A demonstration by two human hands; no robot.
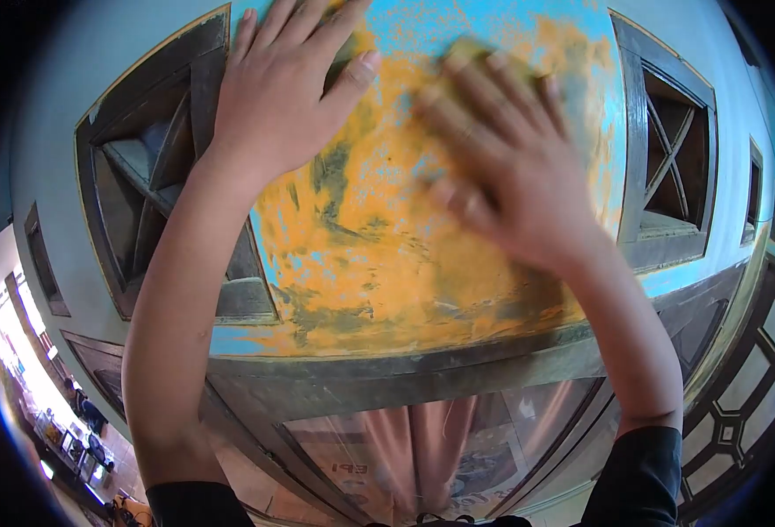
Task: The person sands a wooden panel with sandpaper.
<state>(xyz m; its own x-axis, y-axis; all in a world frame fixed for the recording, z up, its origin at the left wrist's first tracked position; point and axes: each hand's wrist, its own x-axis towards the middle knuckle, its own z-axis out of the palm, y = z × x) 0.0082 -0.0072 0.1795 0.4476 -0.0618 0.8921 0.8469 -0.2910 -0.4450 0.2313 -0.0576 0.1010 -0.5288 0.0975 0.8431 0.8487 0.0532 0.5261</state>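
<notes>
Orange-smeared wall panel (361, 285), seemingly part-worked.
It stood between a left wooden frame (203, 105) and a right wooden frame (633, 97); the left grip (273, 114) lay spread, the right grip (541, 198) blurred, fingers parted, anything beneath unclear. Orange covered most, but blue flecks and dark, streaky smudges remained uneven.

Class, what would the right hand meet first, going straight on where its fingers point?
Past the right hand, only orange-and-blue painted wall shows; the way along it looks free, though depth is unclear.
</notes>
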